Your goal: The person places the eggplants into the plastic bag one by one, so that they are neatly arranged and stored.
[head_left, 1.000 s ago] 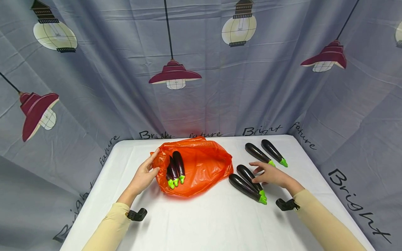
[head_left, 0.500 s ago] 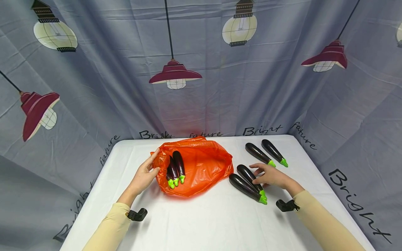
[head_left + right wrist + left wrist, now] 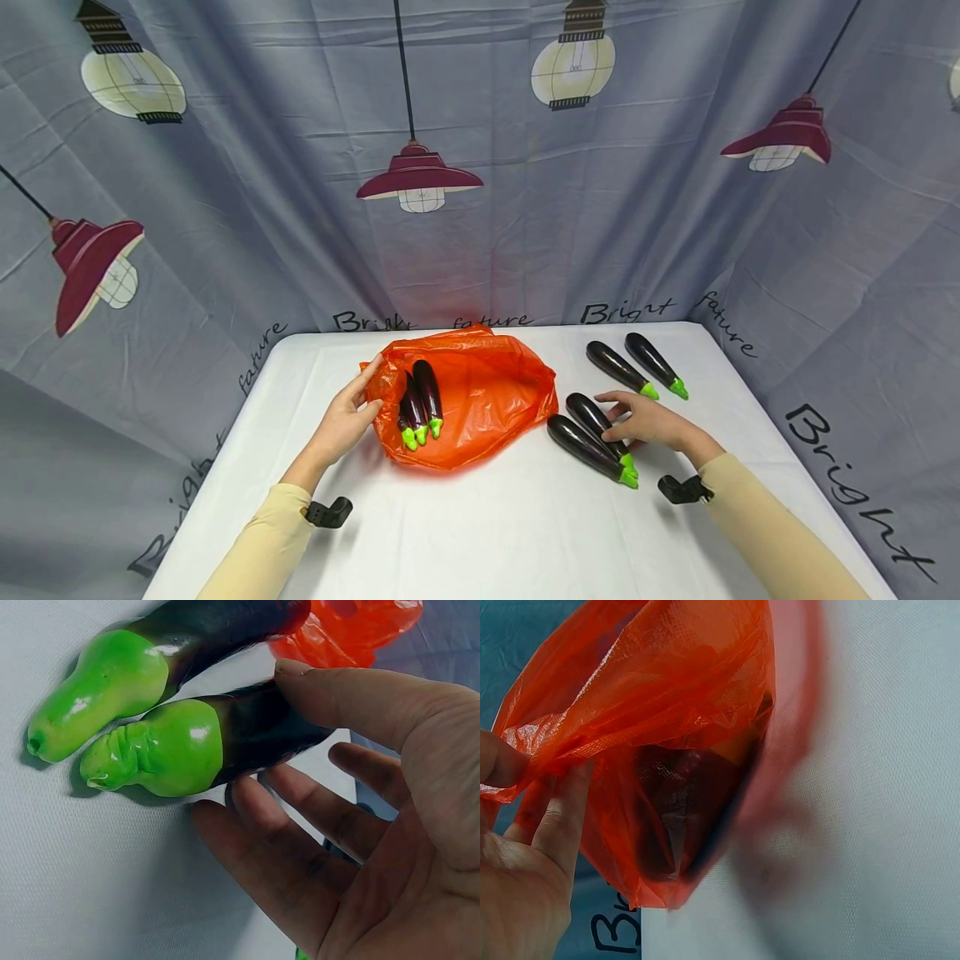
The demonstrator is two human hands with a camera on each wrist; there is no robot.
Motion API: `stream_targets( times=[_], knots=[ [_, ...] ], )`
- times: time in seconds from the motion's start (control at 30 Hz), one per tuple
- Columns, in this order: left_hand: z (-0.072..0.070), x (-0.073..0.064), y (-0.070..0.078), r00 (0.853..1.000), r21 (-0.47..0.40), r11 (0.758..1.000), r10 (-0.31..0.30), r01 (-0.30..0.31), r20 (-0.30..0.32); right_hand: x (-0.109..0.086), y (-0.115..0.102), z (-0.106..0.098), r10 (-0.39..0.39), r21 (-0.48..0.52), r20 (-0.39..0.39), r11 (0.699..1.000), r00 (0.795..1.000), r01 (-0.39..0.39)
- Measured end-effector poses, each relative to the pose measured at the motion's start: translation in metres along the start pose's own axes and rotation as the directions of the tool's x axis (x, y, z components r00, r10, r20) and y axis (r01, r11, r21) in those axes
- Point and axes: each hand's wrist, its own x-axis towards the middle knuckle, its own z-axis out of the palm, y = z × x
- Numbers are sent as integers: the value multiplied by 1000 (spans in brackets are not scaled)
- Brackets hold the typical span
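An orange-red plastic bag (image 3: 491, 408) lies with its mouth spread toward me, and several dark eggplants (image 3: 427, 396) with green stems rest inside at its left. My left hand (image 3: 341, 425) pinches the bag's left edge between thumb and fingers, with film bunched there in the left wrist view. On the right, my right hand (image 3: 648, 419) has its thumb on top of an eggplant (image 3: 262, 724) and its fingertips along the far side, near the green cap. That eggplant lies on the cloth close beside another eggplant (image 3: 583, 448).
Two more eggplants, one nearer (image 3: 617, 365) and one farther (image 3: 652, 362), lie at the back right of the white-covered table (image 3: 465, 533). A grey curtain (image 3: 480, 267) printed with lamps hangs behind the table. Black cameras are strapped to both wrists.
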Motion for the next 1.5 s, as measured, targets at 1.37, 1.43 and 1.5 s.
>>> stream_targets(
  times=[1.37, 1.43, 1.5],
  knots=[
    [1, -1, 2, 1000, -6, 1000, -7, 7, 5, 2, 7, 1, -7, -12, 14, 1000, 1000, 7],
    [1, -1, 2, 1000, -3, 1000, -10, 10, 3, 2, 7, 1, -14, -8, 19, 1000, 1000, 15],
    [1, -1, 2, 1000, -1, 1000, -12, 12, 3, 1, 6, 1, -20, -5, 20, 1000, 1000, 20]
  ],
)
